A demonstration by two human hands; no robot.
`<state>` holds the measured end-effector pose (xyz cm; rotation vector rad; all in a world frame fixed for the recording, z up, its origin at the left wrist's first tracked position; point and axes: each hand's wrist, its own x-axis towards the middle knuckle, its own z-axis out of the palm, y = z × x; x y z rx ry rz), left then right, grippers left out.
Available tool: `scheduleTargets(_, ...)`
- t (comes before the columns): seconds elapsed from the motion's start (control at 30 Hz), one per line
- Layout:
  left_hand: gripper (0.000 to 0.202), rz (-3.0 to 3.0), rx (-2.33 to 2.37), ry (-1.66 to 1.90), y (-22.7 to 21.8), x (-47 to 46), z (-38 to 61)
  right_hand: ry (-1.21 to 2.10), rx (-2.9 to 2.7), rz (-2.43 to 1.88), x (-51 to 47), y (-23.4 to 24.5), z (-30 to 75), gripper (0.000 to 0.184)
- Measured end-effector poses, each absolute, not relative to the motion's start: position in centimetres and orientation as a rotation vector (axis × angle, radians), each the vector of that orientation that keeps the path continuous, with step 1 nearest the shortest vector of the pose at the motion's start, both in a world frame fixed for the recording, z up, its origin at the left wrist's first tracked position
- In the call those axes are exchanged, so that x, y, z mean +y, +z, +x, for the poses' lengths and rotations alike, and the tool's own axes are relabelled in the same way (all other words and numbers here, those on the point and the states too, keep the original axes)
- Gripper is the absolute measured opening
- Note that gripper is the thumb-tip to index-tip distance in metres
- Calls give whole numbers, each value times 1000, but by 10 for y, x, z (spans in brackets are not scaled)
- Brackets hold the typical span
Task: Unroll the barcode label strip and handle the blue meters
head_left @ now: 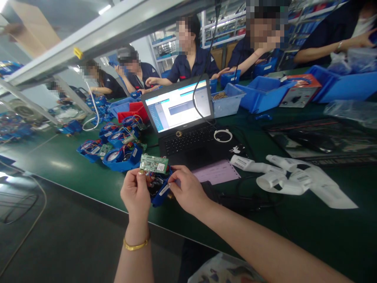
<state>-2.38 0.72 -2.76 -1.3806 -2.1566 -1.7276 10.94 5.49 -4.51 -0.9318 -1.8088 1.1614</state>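
Note:
My left hand (135, 190) is closed in a pinch at the lower left corner of a green circuit board (153, 163), which is tilted up and carries a small white sticker. Below the board is a blue plastic housing (159, 199) with coloured wires and a dark inside. My right hand (187, 190) is closed too, its thumb and fingertip pinched at the upper end of a narrow white label (164, 190) along the housing's side. Whether the label is fully stuck down I cannot tell. Part of the housing is hidden behind the board and my fingers.
Several wired blue housings (122, 157) stand left of an open laptop (182, 114). A pink sheet (218, 173) and a curling strip of labels (282, 184) lie to the right. Blue bins (262, 94) and a red bin (134, 112) stand behind; co-workers sit across the table.

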Motion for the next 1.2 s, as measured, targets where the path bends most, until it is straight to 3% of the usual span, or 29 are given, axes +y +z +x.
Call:
scheduleTargets(0.83, 25, -1397, -2231, -1722, -28, 4, -29, 1091, -1765, -939, 50, -50, 103, 23)
scheduleTargets(1.2, 36, -1467, -2216, -1792, -35, 0, -38, 1006, -1717, -870, 41, -65, 93, 23)
